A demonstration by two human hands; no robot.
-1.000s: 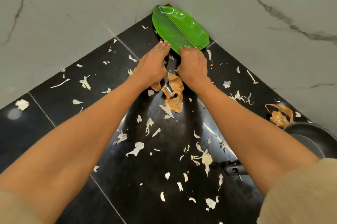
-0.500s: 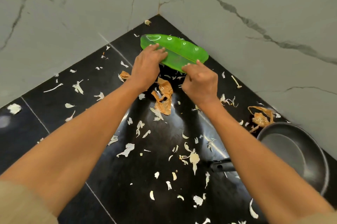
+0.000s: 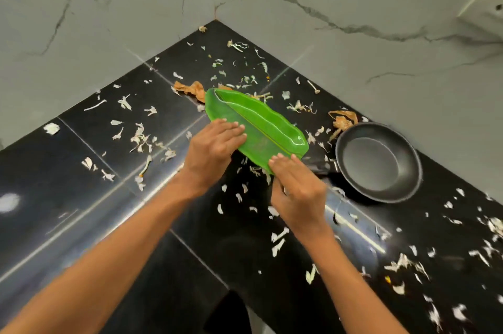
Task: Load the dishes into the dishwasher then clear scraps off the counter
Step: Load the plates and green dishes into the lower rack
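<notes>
A green leaf-shaped plate (image 3: 261,126) hangs tilted above the black counter (image 3: 89,197), held from both sides. My left hand (image 3: 212,151) grips its near left edge, fingers over the rim. My right hand (image 3: 296,186) holds its near right end. White onion and garlic scraps (image 3: 140,140) lie scattered across the counter, with brown onion skins (image 3: 190,88) behind the plate and more brown skins (image 3: 343,121) near the pan.
A dark non-stick frying pan (image 3: 378,162) sits on the counter right of the plate, its handle pointing toward my right hand. Grey marble walls (image 3: 353,7) meet in a corner behind. The counter's front edge (image 3: 234,303) runs below my arms.
Both hands lifted the green plate out of the wall corner and drew it toward me and down. The view shifted, and the whole pan shows now.
</notes>
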